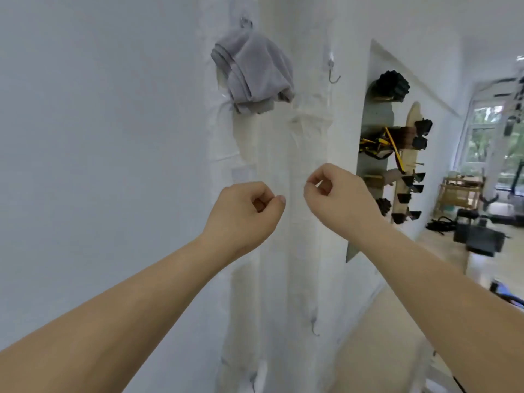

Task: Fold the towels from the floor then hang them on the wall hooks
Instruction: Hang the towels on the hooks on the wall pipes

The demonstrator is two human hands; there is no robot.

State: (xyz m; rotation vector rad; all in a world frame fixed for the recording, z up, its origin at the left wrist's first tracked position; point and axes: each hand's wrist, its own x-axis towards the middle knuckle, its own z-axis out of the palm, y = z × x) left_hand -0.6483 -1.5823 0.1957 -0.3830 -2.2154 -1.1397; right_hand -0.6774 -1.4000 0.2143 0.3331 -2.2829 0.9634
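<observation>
A grey folded towel hangs bunched from a metal wall hook high on the white wall. To its right a second metal hook is bare. A third hook sticks out lower on the wall. My left hand and my right hand are raised side by side below the towel, both loosely curled with fingers closed and nothing in them. Neither hand touches the towel or a hook.
A wall rack with black rollers, yellow bands and wooden pegs is mounted to the right. Further right, black gym equipment and a wooden stand sit on the light floor by a window.
</observation>
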